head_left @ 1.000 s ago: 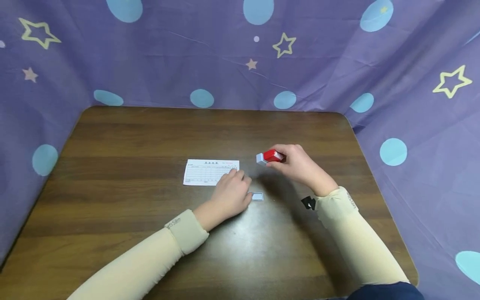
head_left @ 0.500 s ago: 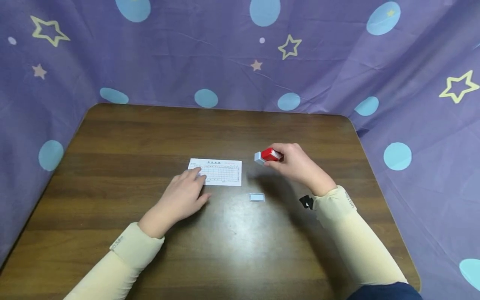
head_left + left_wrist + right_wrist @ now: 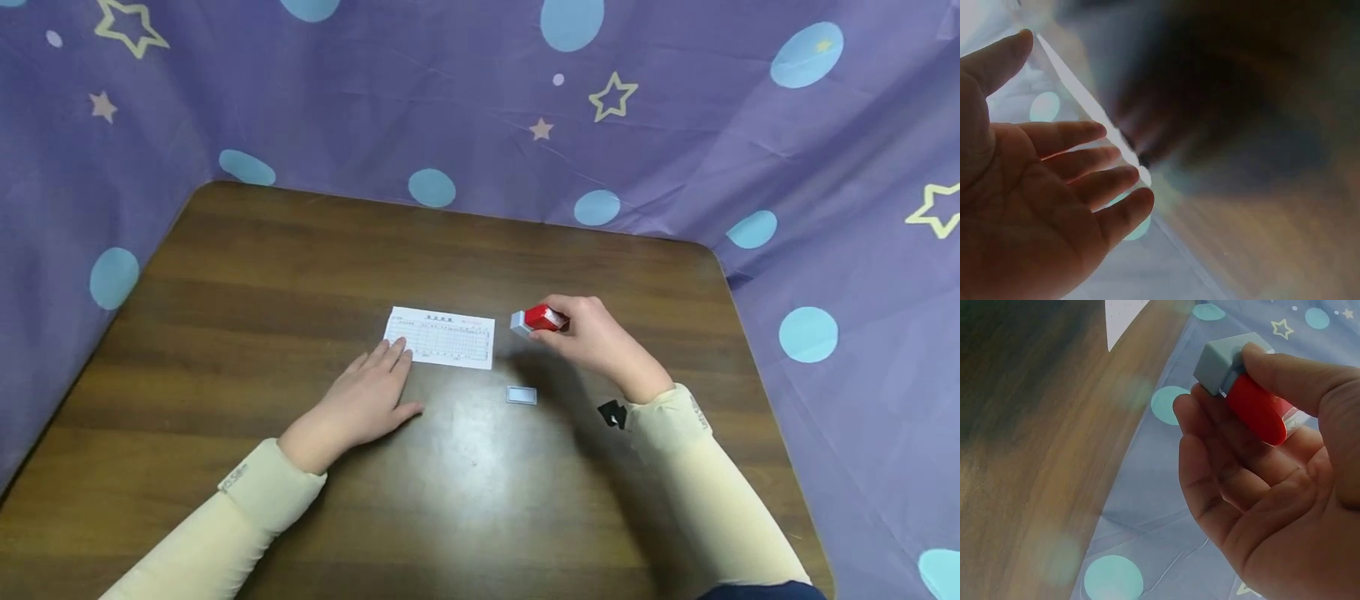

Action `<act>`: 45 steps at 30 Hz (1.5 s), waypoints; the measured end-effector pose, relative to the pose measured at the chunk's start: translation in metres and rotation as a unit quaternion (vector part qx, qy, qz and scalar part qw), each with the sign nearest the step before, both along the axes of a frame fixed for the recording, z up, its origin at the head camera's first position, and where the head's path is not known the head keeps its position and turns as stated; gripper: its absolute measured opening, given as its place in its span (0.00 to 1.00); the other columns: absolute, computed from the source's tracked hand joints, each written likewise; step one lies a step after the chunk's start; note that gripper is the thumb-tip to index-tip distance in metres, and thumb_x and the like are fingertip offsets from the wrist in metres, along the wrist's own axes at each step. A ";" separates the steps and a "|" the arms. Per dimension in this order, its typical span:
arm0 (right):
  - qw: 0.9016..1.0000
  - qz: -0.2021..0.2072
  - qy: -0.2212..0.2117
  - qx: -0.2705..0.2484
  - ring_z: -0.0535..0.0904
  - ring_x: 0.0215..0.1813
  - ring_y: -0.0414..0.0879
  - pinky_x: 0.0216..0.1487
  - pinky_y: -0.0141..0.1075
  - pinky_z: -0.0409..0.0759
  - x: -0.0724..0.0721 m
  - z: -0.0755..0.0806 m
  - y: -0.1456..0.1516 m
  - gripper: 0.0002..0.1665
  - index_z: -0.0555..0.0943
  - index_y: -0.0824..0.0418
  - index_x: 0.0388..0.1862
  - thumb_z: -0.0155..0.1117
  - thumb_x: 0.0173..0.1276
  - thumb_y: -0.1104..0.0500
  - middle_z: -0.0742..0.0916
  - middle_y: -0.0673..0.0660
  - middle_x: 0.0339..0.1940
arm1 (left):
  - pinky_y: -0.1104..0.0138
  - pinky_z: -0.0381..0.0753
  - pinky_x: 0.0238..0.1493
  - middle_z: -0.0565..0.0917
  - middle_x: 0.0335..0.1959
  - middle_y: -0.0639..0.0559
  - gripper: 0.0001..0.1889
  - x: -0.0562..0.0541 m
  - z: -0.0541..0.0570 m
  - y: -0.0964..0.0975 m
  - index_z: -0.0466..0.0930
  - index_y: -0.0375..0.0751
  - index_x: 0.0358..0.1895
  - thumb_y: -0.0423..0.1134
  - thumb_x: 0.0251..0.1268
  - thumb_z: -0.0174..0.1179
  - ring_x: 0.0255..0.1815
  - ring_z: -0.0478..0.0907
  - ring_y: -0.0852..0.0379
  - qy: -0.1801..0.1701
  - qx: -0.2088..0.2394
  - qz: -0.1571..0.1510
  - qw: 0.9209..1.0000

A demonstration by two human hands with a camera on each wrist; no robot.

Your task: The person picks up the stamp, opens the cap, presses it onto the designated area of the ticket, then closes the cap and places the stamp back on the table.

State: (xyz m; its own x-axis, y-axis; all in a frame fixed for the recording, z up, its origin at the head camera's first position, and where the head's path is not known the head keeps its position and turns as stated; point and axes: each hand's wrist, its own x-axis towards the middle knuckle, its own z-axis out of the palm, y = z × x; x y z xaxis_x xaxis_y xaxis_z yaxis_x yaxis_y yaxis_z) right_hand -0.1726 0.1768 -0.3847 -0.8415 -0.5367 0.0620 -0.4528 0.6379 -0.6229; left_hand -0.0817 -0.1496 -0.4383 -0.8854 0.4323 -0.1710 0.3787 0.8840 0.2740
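one small card (image 3: pixel 521 395) lies between left hand (image 3: pixel 356 404) and black scrap (image 3: pixel 610 413)

Looks like a curtained-off workspace, closed in at the back and sides by purple fabric (image 3: pixel 337 108) printed with stars (image 3: pixel 542 129) and pale-blue ovals (image 3: pixel 432 188); hints at office work with a ruled paper form (image 3: pixel 450 337) on a wood-grain desk (image 3: pixel 300 267).
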 end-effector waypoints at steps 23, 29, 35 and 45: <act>0.995 0.044 0.038 0.078 0.75 0.27 0.43 0.30 0.37 0.78 0.008 -0.027 -0.023 0.09 0.82 0.61 0.36 0.76 0.64 0.63 0.82 0.48 0.27 | 0.40 0.53 0.72 0.61 0.76 0.31 0.44 0.005 -0.010 0.037 0.65 0.25 0.73 0.58 0.68 0.64 0.75 0.55 0.29 0.001 -0.034 -0.021 0.999; 0.994 0.057 0.037 0.090 0.76 0.28 0.44 0.32 0.37 0.78 0.007 -0.032 -0.029 0.09 0.83 0.63 0.37 0.76 0.62 0.65 0.83 0.49 0.28 | 0.42 0.56 0.72 0.61 0.75 0.29 0.44 0.004 -0.010 0.037 0.65 0.23 0.72 0.58 0.68 0.65 0.75 0.57 0.31 0.011 -0.034 -0.033 0.999; 0.991 0.064 0.040 0.109 0.76 0.28 0.45 0.32 0.37 0.78 0.006 -0.034 -0.036 0.09 0.83 0.65 0.37 0.76 0.62 0.66 0.83 0.51 0.28 | 0.46 0.59 0.72 0.63 0.74 0.27 0.44 0.005 -0.009 0.039 0.66 0.20 0.70 0.56 0.68 0.65 0.74 0.59 0.30 0.013 -0.021 -0.034 0.999; 0.988 0.046 0.019 0.148 0.76 0.28 0.46 0.31 0.37 0.79 0.005 -0.037 -0.044 0.11 0.84 0.66 0.39 0.77 0.62 0.64 0.84 0.53 0.29 | 0.47 0.59 0.73 0.63 0.73 0.26 0.44 0.004 -0.014 0.037 0.66 0.20 0.70 0.58 0.68 0.64 0.74 0.59 0.30 0.022 -0.024 -0.041 0.999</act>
State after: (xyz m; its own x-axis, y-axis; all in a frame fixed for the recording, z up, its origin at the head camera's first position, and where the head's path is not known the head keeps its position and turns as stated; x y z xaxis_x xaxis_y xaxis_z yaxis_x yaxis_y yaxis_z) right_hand -0.1678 0.1330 -0.4219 -0.7879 -0.6107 -0.0791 -0.5370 0.7443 -0.3969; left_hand -0.0779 -0.1126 -0.4519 -0.8544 0.4957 -0.1558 0.4608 0.8614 0.2138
